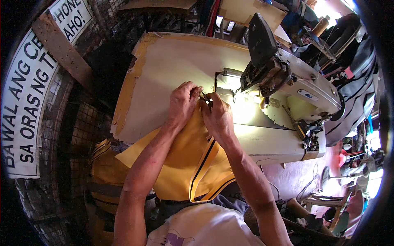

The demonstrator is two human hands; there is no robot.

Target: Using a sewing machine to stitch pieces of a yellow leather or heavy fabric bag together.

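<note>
The left hand and right hand appear to pinch, fingertips nearly closed, at the upper end of the yellow fabric; it runs lengthwise over the table's near edge, right hand nearer the sewing machine.

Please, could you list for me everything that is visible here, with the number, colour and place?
yellow cloth: one, yellow with black-striped trim, from the hands down to the lap
sewing machine: one, pale with dark parts, right on the table
table: one, pale with brownish edges, centre
striped fabric: count unclear, yellow and dark, left below the table
sign: two visible parts, white with black lettering, left
wooden board: one, brown, across the sign
wire mesh: count unclear, dark, left
draped material: count unclear, grey and black, right
clutter: too small to count, mixed, far right
shirt: one, white, lower edge
left hand, right hand: one each, bare, at the cloth's upper end
</note>
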